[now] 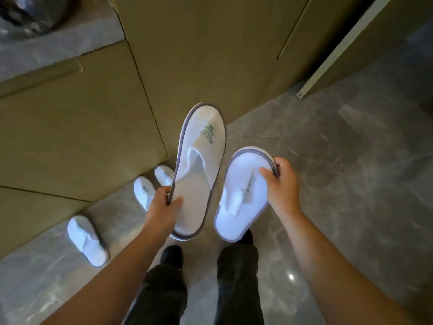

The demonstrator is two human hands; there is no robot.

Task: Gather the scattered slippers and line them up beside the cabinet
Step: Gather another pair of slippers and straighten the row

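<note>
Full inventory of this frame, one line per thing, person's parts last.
held slippers: 2, white with grey trim; one in left hand, one in right hand
floor slippers: 3, white; two side by side at the cabinet base, one apart nearer the camera
cabinet: 1, olive-tan panels, left and top
countertop: 1, grey marble, top left
floor: grey marble tile
white strip: 1, top right, cannot tell what
left hand: pinching slipper edge
right hand: pinching slipper toe
trouser legs: 2, dark, bottom centre
</note>
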